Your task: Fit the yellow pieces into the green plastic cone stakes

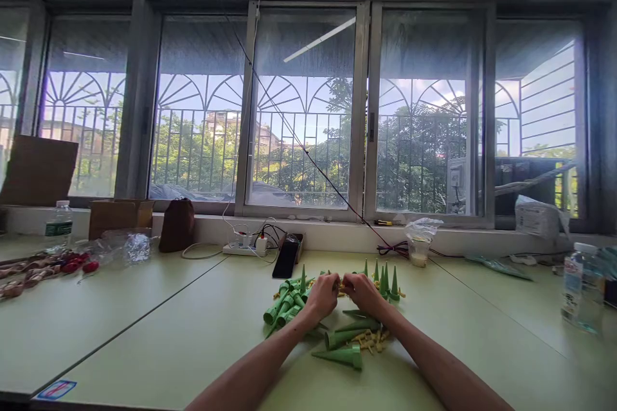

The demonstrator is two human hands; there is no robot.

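Note:
My left hand (324, 292) and my right hand (360, 289) meet close together over the middle of the table, fingers curled in a pinch. Small yellow bits (342, 288) show between the fingertips; whether they are held or lie behind is unclear. Left of my hands lies a heap of green hollow plastic cones (288, 305). Several green cones (385, 282) stand upright, points up, beyond my right hand. Between my forearms, a green cone (340, 356) lies on its side near small yellow plastic pieces (370, 340).
A black phone (285, 260) leans near a power strip (240, 249) by the sill. A bagged cup (418, 249) stands behind the cones. One water bottle (576, 286) is at right, another bottle (58, 226) at far left near a brown pouch (177, 225) and red items (72, 263).

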